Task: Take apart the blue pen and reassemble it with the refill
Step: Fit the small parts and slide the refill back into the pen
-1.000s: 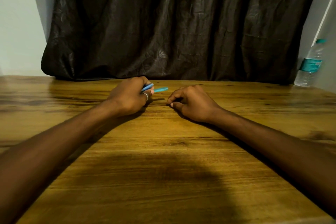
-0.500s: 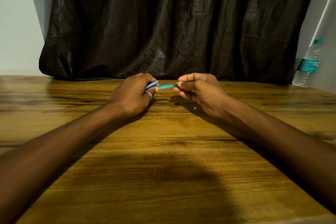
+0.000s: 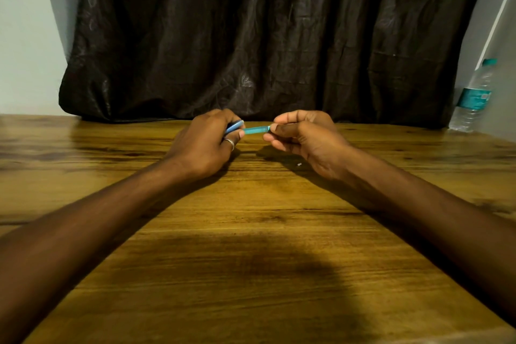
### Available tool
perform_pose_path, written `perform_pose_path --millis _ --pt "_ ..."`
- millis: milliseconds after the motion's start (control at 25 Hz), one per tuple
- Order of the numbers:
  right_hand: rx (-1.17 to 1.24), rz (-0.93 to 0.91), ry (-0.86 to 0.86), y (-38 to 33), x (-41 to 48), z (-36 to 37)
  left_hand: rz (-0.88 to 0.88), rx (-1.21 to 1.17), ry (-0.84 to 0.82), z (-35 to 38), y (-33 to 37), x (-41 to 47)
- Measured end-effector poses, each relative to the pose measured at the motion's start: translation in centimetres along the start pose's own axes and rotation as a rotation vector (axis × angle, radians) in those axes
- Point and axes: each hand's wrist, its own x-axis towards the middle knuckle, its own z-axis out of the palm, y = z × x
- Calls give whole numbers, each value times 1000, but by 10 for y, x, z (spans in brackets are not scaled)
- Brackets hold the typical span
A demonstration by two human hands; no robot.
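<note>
Compared with one second ago, the right hand [image 3: 304, 138] is lifted from the table [image 3: 251, 246] and brought to the free end of the blue pen [image 3: 255, 129]; half a second ago it was already there, and since then almost nothing is changed.

On the left side, the left hand [image 3: 205, 145] is kept low, just above the wood, with its fingers curled and closed around the darker blue end of the pen. A ring [image 3: 230, 143] is seen on one finger. This hand is probably used as the fixed support, so that the body does not turn. In the middle, the pen is held level in the air between both hands, above the far part of the table, and only a short light blue piece is visible. On the right side, the thumb and the first fingers are pinched on the other end of the pen, while the remaining fingers are folded under. Such a pinch is suited for twisting or pulling, so it is judged that the unscrewing is being started; no part is separated yet, and the refill cannot be seen.

Further right, a water bottle [image 3: 473, 98] is placed at the table edge, well apart from the work, beside the dark curtain [image 3: 265, 36].
</note>
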Motion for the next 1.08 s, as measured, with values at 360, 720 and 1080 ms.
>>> perform_pose_path --millis 360,720,1080 --pt "-73 -4 -8 -1 -1 -2 23 17 -23 -4 3 0" --pt "101 46 18 -3 0 -1 51 -33 -4 -3 5 -2" --pt "189 52 -14 -4 1 -1 18 -48 35 -3 8 -2"
